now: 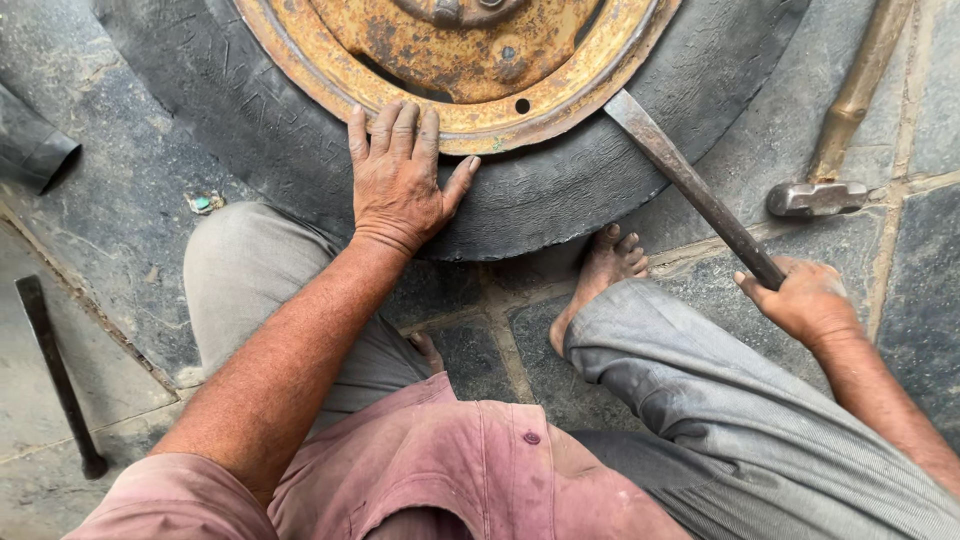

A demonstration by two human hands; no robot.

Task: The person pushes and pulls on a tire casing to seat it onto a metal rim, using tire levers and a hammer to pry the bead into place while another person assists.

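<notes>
**Tyre's still sitting on the rim, iron only just in**

Early days on this one, I'd say. The tyre (pixel 560 205) lies flat on the stone floor (pixel 920 290), filling the top of the head view and running off the upper edge, with the rusty yellow rim (pixel 470 120) seated in it all round the arc you can see. No section of the rubber looks lifted over the rim's lip yet.

The left hand (pixel 398 180) is spread flat, fingers open, pressing on the tyre with fingertips at the rim's edge, gripping nothing. The right hand (pixel 805 300) is closed round the lower end of a flat tyre iron (pixel 690 190), whose tip meets the seam between rim and rubber on the right. A bare foot (pixel 600 275) is just touching the tyre's near side.

A hammer (pixel 825 190) rests on the floor near the right side, untouched, and a dark bar (pixel 58 375) lies by the left edge. So my guess: prying barely begun, basically the whole circumference left.
</notes>
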